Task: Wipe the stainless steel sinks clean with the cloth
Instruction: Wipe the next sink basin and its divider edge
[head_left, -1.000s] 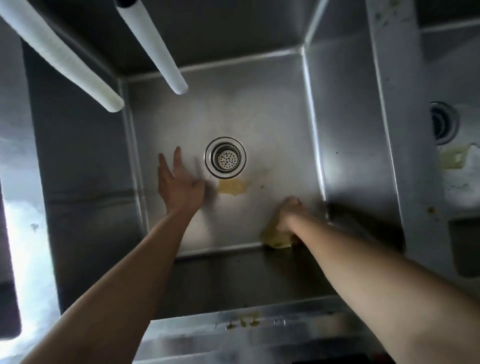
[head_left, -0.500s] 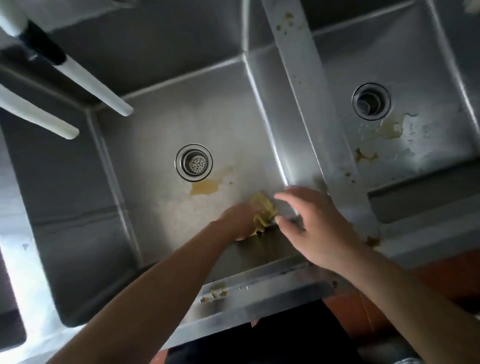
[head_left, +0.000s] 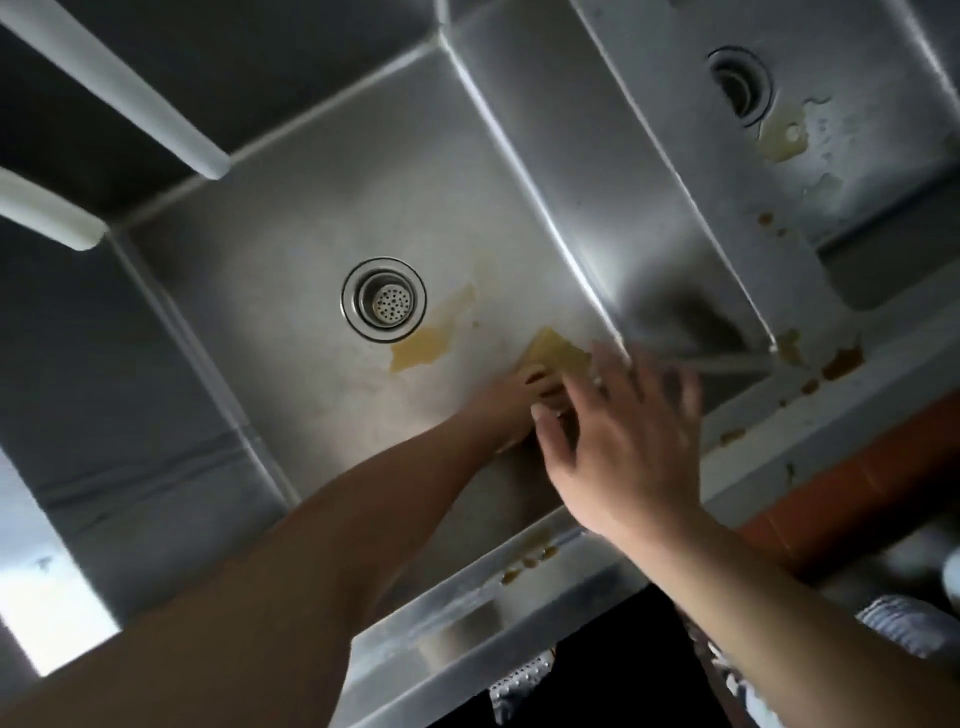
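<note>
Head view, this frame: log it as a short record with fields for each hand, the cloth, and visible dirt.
left hand: low in the left sink, grip on the yellow cloth
right hand: open, fingers spread, above the left hand, blurred
cloth: on the basin floor near the right wall
dirt: yellow stain beside the drain; stains in the right sink

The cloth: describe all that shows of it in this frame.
The cloth is a small yellow rag, thin and crumpled, lying on the floor of the left sink near its front right corner, right of the yellowish stain. Only its far part shows. The left hand presses on its near edge; the blurred right hand hovers in front, hiding the rest. Whether it is wet cannot be told.
</note>
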